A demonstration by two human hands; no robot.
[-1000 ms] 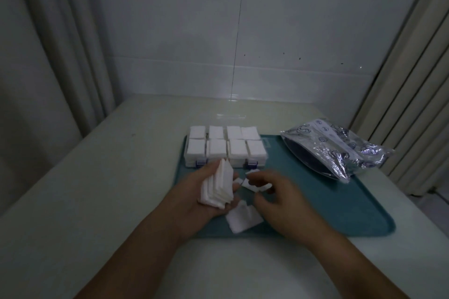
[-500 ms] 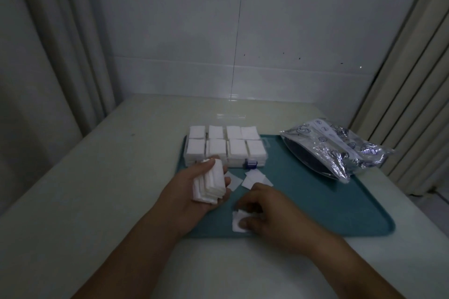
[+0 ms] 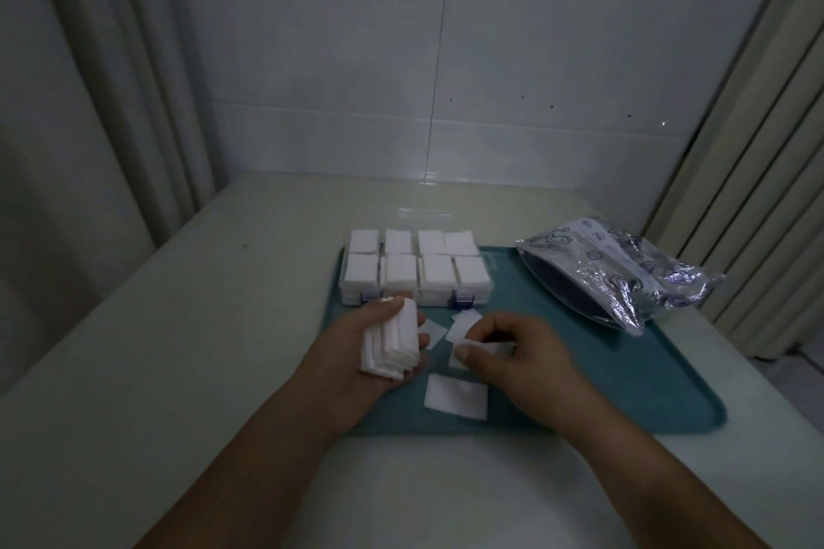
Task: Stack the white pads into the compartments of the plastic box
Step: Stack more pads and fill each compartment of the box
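The left hand (image 3: 374, 352) cradles a squared-up stack of white pads (image 3: 391, 341) just in front of the plastic box (image 3: 417, 272), likely gathering a batch to drop in together (all eight compartments already look full). The right hand (image 3: 512, 352) pinches one pad (image 3: 479, 347) off the teal tray (image 3: 624, 370), above a loose pad (image 3: 455, 396). A foil bag (image 3: 615, 272) lies farther right.

plastic box (image 3: 417, 281) compartments full, white pads (image 3: 455, 396) loose nearby
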